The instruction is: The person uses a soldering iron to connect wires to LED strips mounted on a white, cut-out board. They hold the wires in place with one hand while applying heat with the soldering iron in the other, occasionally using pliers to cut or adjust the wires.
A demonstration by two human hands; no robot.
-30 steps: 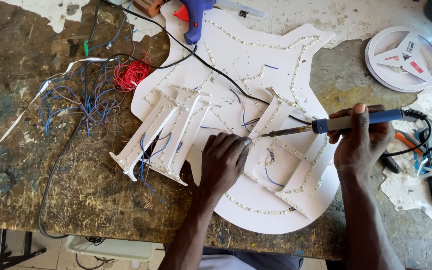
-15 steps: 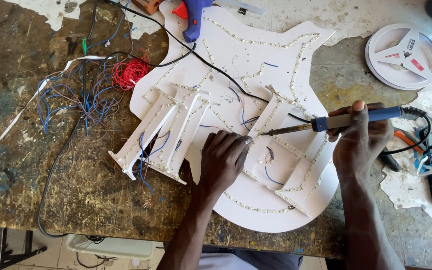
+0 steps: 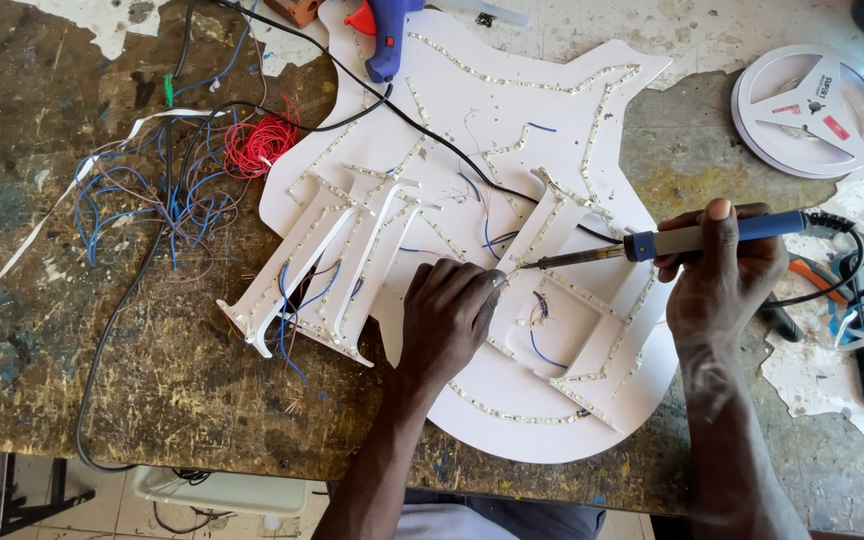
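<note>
Your right hand (image 3: pixel 717 275) wraps the blue handle of the iron (image 3: pixel 652 243) in a closed grip, thumb on top, so the shaft runs nearly level and the tip points left across the board (image 3: pixel 472 110). That low angle lets the tip meet the work from the side instead of blocking your view.

Your left hand (image 3: pixel 447 320) lies knuckles-up on the board with its fingers curled shut; the fingertips pinch or press something small just at the iron's tip, too small to name. The weight of that hand also pins the board flat on the desk (image 3: pixel 72 330).

The tip sits between the two hands, touching or just beside the left fingertips, near the LED strips (image 3: pixel 592 300) glued along the raised white letter shapes in the middle of the board.

The loose wires (image 3: pixel 142 200) and a red coil (image 3: pixel 257 145) lie well to the left. A glue gun (image 3: pixel 387 35) rests at the board's top edge, and a reel (image 3: pixel 812 105) lies apart at the upper right.
</note>
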